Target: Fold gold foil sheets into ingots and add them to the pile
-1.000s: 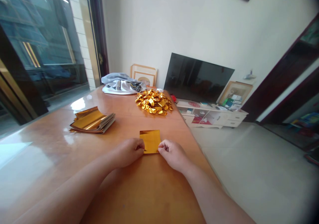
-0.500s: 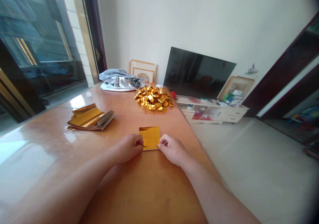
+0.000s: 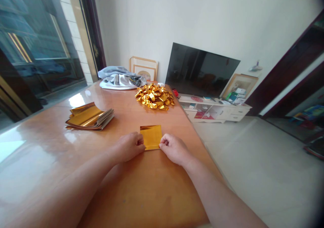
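A small square of gold foil paper (image 3: 151, 136) lies flat on the glossy wooden table (image 3: 141, 187) in front of me. My left hand (image 3: 129, 147) is closed, pinching the paper's near left corner. My right hand (image 3: 173, 149) is closed too, pinching the near right corner. Both fists rest on the table with the sheet between them.
A stack of gold foil sheets (image 3: 89, 117) sits to the left. A heap of folded gold foil pieces (image 3: 155, 97) lies further back, with grey and white cloth (image 3: 118, 78) behind it. The table's right edge drops to a tiled floor; a TV (image 3: 201, 73) stands beyond.
Only the camera has tilted, so the scene sits slightly higher in the frame. Both hands keep the same pinch on the gold sheet's near corners.
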The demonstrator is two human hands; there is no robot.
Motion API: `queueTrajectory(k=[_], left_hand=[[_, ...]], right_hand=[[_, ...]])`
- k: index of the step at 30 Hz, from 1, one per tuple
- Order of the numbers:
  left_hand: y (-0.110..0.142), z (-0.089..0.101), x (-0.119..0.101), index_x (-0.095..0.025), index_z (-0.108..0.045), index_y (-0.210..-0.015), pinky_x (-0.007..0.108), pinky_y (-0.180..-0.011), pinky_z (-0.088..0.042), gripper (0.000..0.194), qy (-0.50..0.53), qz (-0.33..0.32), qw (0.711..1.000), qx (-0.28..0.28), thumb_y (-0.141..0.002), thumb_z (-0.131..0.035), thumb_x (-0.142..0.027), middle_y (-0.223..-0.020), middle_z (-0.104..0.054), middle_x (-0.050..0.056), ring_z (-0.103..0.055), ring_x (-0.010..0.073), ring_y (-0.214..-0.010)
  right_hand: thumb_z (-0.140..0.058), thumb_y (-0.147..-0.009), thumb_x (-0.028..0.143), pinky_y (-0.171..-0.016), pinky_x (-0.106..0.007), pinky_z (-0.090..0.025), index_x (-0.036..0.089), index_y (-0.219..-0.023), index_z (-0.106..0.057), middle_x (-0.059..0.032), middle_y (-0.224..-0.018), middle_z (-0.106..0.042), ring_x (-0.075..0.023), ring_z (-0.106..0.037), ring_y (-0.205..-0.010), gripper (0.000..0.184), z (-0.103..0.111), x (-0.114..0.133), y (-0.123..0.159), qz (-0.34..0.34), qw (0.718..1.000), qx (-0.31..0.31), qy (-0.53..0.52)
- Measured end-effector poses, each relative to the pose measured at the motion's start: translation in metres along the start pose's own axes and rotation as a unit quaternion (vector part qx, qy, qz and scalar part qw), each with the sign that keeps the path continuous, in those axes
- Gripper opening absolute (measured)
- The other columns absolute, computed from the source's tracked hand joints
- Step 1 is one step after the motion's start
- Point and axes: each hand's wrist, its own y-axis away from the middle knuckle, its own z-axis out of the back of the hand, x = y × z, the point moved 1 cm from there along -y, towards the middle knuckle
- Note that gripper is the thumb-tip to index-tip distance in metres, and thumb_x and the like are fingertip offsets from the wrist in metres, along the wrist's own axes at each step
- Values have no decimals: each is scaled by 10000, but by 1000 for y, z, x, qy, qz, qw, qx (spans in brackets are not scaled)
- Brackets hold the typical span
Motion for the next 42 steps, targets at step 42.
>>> queueTrajectory(k=[42], left_hand=[[6, 9, -6, -340, -741, -1087, 349, -911, -349, 367, -53, -147, 988, 14, -878, -504, -153, -1039, -644, 41, -556, 226, -1007]], right_hand=[[-614, -839, 226, -629, -237, -347, 223, -809, -631, -1, -816, -638, -138, -534, -730, 35, 0, 0, 1, 29, 999, -5, 36]])
